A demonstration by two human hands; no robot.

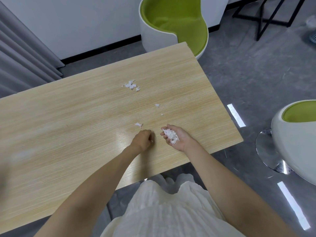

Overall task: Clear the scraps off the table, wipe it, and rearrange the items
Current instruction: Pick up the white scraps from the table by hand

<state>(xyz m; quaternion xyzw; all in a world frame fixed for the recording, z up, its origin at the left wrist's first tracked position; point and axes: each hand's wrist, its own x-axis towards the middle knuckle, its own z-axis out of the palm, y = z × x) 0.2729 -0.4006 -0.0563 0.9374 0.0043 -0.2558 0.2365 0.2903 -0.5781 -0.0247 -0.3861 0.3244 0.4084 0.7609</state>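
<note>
R hand [183, 140] cups scraps [171, 135]; L hand [142, 139] pinches one on table [82, 117].

The desk [85, 125] has a pale wood-grain top, smooth, with a soft sheen and a glare patch toward its near edge. The scraps [131, 85] look like torn white paper, ragged and matt. The chairs [153, 36] have glossy white hard shells and matt green cloth seats; one base [266, 151] is mirror-bright metal. The grey floor [239, 74] is polished and reflective. The curtain [25, 57] is grey cloth and the dress [162, 211] is crinkled white cloth.
</note>
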